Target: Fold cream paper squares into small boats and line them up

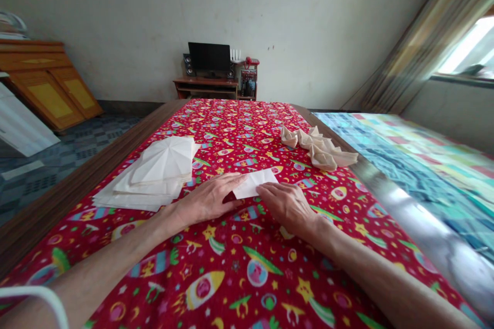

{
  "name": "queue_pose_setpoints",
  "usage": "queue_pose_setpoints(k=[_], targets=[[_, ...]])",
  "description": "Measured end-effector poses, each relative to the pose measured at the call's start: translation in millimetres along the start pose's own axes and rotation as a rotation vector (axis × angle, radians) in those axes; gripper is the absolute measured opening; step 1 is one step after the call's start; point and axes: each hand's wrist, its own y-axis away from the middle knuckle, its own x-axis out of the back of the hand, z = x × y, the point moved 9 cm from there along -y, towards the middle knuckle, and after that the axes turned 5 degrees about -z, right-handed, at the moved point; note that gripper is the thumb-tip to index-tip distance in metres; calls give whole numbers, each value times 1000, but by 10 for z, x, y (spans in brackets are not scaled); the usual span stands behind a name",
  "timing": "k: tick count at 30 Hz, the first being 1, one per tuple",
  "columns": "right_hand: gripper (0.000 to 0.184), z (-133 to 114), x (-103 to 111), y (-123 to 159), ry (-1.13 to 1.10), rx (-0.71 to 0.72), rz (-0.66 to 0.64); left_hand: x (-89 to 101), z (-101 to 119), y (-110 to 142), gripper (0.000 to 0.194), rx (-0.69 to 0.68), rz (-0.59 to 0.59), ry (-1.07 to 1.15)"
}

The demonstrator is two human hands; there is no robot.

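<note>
A small sheet of white paper [252, 183], folded to a narrow four-sided shape, lies on the red patterned cloth between my hands. My left hand [214, 198] holds its left edge, fingers stretched over the corner and thumb lower down. On the right side, my right hand [287, 205] presses its bent fingertips onto the paper; the thumb is mostly hidden. Left of my hands sits a stack of creased white paper sheets [164, 164], with fold lines radiating on the top one. Several folded cream paper pieces [320, 149] with pointed ends lie beyond my right hand.
The red cloth [254, 272] covers a long table with a dark wooden edge [127, 144]. A bed with a checked cover [405, 164] stands to the right. A monitor [209, 56] rests on a desk by the wall. A white curved cable [42, 295] crosses the lower left.
</note>
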Motion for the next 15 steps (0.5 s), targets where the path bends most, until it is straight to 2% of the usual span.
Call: queue_pose_setpoints(k=[3,4,6,9,12,15], targets=[[23,40,240,56,-206,-17,233,82,-78,-28,37,-8,77,130],[23,92,303,71,-297,-70,289,117,-132,-36,33,26,98,198],[22,257,342,91,-520,-243,346,165,-295,-33,30,194,128,366],[28,502,189,115,-936,-502,352,171,-436,20,35,449,172,646],[33,613,-77,103,-1278,-616,305,163,-376,8,41,484,243,844],[37,670,-332,112,-1366,-687,211,147,-389,4,59,492,325,795]])
